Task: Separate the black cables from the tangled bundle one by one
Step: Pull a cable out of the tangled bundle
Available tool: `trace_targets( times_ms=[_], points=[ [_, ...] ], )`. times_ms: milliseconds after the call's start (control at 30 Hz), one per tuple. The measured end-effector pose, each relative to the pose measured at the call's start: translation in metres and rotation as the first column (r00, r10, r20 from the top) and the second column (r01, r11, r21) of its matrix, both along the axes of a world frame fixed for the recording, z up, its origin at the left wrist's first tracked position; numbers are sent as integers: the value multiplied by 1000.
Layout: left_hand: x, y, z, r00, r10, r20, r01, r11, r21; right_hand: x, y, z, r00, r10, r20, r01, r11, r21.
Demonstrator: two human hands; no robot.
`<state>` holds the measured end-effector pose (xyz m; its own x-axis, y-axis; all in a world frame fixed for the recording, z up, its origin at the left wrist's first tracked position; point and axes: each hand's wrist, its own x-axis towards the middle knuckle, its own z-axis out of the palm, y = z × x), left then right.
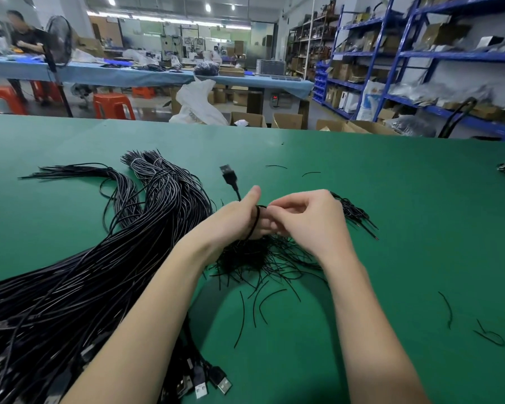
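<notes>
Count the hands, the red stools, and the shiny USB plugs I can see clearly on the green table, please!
Hands: 2, left hand and right hand.
Red stools: 4 in view, such as this red stool.
USB plugs clearly showing: 4, one USB plug by the hands and three at the near edge; others are too hidden to count.
Total: 10

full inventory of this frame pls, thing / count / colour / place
table: one, green, foreground
cable bundle: one big pile, black, left
USB plugs: several, black and silver, bottom edge
held cable: one, black, plug sticking up past left hand
short wire bits: a heap plus strays, black, under hands and right
stools: several, orange, behind table
shelves: blue, far right
boxes: several, brown, floor
left hand: gripping cable
right hand: pinching at cable
</notes>
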<state>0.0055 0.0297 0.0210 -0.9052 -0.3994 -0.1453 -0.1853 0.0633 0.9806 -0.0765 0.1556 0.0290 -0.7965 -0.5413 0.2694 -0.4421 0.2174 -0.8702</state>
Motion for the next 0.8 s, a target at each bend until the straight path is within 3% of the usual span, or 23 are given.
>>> trace_targets(
  times_ms=[100, 200, 300, 400, 533, 600, 667, 733, 800],
  points=[
    [-3, 1, -2, 992, 85, -98, -64, 978, 201, 3, -3, -4, 979, 52, 195, -38, 996, -74],
    [-2, 0, -2, 981, 113, -161, -60, 952, 299, 0, -3, -9, 989, 49, 139, -54, 998, 31],
    [0, -1, 1, 979, 94, -182, -47, 969, 244, 3, -2, -7, 984, 55, 171, -59, 998, 18],
    [3, 1, 0, 980, 73, -186, -16, 956, 292, 4, -2, -6, 978, 68, 195, -76, 996, 35],
    [2, 3, -2, 984, 13, -179, 29, 973, 230, -1, 6, -4, 999, -23, 31, 12, 946, 324],
    [3, 1, -2, 987, -16, -157, 35, 993, 117, -5, 17, 5, 991, 51, 120, -92, 927, 364],
    [7, -2, -3, 987, -88, -135, 101, 990, 96, -13, 29, 13, 972, 101, 211, -155, 953, 259],
    [11, -1, -3, 959, -245, -142, 266, 952, 154, -19, 37, 16, 976, 112, 185, -129, 989, 78],
    [14, 3, -1, 897, -414, -156, 438, 880, 182, -16, 38, 17, 942, 276, 191, -253, 958, -136]
  ],
)
